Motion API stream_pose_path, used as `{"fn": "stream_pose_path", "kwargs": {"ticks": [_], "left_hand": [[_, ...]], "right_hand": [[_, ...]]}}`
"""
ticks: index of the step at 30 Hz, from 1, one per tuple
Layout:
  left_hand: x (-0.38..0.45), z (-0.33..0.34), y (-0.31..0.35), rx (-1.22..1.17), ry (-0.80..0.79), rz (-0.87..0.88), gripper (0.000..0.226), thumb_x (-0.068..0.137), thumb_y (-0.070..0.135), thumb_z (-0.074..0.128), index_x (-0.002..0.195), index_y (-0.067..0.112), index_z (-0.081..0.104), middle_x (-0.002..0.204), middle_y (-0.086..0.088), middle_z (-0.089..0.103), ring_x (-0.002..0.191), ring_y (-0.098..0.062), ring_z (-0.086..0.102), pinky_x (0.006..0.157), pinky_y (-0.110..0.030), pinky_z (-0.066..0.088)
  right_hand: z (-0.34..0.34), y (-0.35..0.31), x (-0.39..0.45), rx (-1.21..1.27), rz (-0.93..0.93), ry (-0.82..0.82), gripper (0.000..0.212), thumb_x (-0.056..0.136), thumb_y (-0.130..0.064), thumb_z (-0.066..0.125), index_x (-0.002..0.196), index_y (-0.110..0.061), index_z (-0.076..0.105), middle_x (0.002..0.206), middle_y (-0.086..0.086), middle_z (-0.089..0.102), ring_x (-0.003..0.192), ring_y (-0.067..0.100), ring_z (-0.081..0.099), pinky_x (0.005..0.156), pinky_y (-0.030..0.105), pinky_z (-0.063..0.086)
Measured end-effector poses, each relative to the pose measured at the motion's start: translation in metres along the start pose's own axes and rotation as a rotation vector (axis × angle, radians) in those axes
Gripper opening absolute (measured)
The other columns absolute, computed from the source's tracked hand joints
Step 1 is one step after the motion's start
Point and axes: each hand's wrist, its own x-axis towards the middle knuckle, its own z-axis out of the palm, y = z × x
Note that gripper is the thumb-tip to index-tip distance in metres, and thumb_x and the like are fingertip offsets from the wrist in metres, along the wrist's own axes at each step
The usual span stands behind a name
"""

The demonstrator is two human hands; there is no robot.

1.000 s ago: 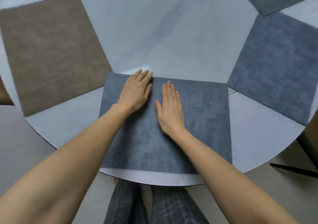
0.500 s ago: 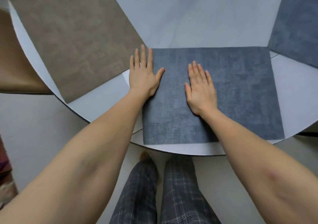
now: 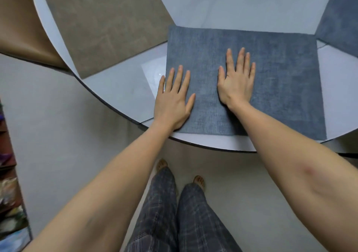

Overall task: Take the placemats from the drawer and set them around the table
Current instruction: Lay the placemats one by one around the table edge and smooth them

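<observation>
A blue-grey placemat (image 3: 286,89) lies flat on the round white table (image 3: 120,89), close to its near edge. My left hand (image 3: 174,100) rests flat with straight fingers on the mat's left edge, partly over the table. Flat on the mat's middle presses my right hand (image 3: 236,83), fingers spread. A brown placemat (image 3: 108,25) lies to the left on the table. Another blue-grey placemat (image 3: 341,23) shows at the far right, cut off by the frame.
A brown chair seat (image 3: 17,25) is tucked under the table at the upper left. My legs and feet (image 3: 180,213) stand on the pale floor below the table edge. Cluttered shelves (image 3: 9,193) line the left border.
The view has tilted down and to the left. My left hand has slid back along the mat's left edge toward the table rim. My right hand stays flat on the mat.
</observation>
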Motion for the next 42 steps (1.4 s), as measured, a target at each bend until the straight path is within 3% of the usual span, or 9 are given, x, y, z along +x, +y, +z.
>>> {"fn": "stream_pose_path", "kwargs": {"ticks": [4,7,11,21,27,33,35,39,42], "left_hand": [[-0.024,-0.004,-0.005,0.01,-0.058,-0.066,0.065,0.099,0.049,0.019,0.155,0.017,0.007,0.162,-0.008,0.002,0.15,-0.026,0.001,0.12,-0.039,-0.003],[-0.023,-0.008,0.005,0.074,-0.082,-0.146,0.063,0.102,0.047,0.02,0.155,0.017,0.001,0.162,-0.008,-0.002,0.15,-0.026,-0.002,0.12,-0.042,-0.003],[-0.031,-0.01,0.035,0.049,-0.047,-0.115,0.057,0.104,0.037,0.023,0.155,0.013,0.008,0.162,-0.009,0.004,0.149,-0.028,0.003,0.12,-0.042,0.003],[-0.052,-0.003,0.053,-0.042,-0.15,-0.135,0.07,0.099,0.057,0.021,0.154,0.026,-0.009,0.161,0.002,-0.016,0.148,-0.024,-0.017,0.115,-0.051,-0.014],[-0.068,-0.009,0.073,-0.092,-0.231,-0.315,0.077,0.095,0.064,0.022,0.154,0.026,-0.011,0.159,-0.003,-0.024,0.145,-0.03,-0.024,0.112,-0.062,-0.01],[-0.067,-0.008,0.106,-0.121,-0.296,-0.306,0.084,0.087,0.076,0.021,0.15,0.035,-0.017,0.157,0.002,-0.03,0.144,-0.031,-0.027,0.106,-0.07,-0.01],[-0.07,-0.006,0.103,-0.12,-0.298,-0.304,0.085,0.086,0.078,0.02,0.15,0.036,-0.018,0.156,0.004,-0.03,0.144,-0.03,-0.027,0.106,-0.069,-0.011],[-0.081,-0.016,0.09,-0.09,-0.317,-0.25,0.083,0.091,0.07,0.028,0.153,0.031,-0.012,0.159,0.004,-0.022,0.147,-0.027,-0.018,0.112,-0.063,-0.005],[-0.094,-0.032,0.077,-0.073,-0.386,-0.215,0.077,0.097,0.053,0.038,0.155,0.024,-0.004,0.162,0.001,-0.014,0.149,-0.026,-0.008,0.117,-0.057,0.006]], "right_hand": [[0.0,-0.002,-0.023,0.017,-0.071,-0.042,0.062,0.1,-0.046,0.023,0.154,-0.02,0.004,0.161,0.011,-0.004,0.149,0.023,-0.005,0.121,0.042,-0.003],[0.008,0.003,-0.066,-0.024,-0.279,-0.069,0.064,0.099,-0.05,0.022,0.153,-0.022,0.003,0.161,0.007,-0.003,0.149,0.021,-0.003,0.12,0.04,-0.004],[0.001,0.034,-0.08,-0.051,-0.364,-0.135,0.068,0.092,-0.056,0.012,0.153,-0.028,0.004,0.162,0.001,-0.001,0.149,0.018,-0.002,0.119,0.036,-0.005],[-0.018,0.146,-0.12,-0.054,-0.085,-0.149,0.066,0.093,-0.057,0.01,0.152,-0.032,-0.004,0.161,-0.002,-0.01,0.148,0.016,-0.011,0.12,0.04,-0.008],[-0.026,0.165,-0.138,-0.055,0.073,-0.205,0.064,0.099,-0.052,0.019,0.153,-0.028,-0.005,0.16,0.003,-0.015,0.148,0.019,-0.013,0.121,0.042,-0.007],[-0.018,0.139,-0.148,-0.094,-0.174,-0.211,0.067,0.089,-0.063,0.0,0.146,-0.035,-0.017,0.158,-0.003,-0.019,0.147,0.019,-0.017,0.118,0.044,-0.012],[-0.019,0.149,-0.15,-0.089,-0.126,-0.24,0.063,0.095,-0.061,0.009,0.147,-0.036,-0.017,0.158,-0.006,-0.021,0.147,0.018,-0.019,0.116,0.046,-0.014],[-0.032,0.18,-0.159,-0.059,0.019,-0.277,0.062,0.098,-0.056,0.015,0.148,-0.038,-0.016,0.158,-0.008,-0.022,0.146,0.017,-0.02,0.116,0.052,-0.011],[-0.047,0.187,-0.162,0.031,0.063,-0.375,0.062,0.1,-0.051,0.021,0.149,-0.038,-0.012,0.158,-0.008,-0.022,0.146,0.018,-0.02,0.118,0.054,0.003]]}}
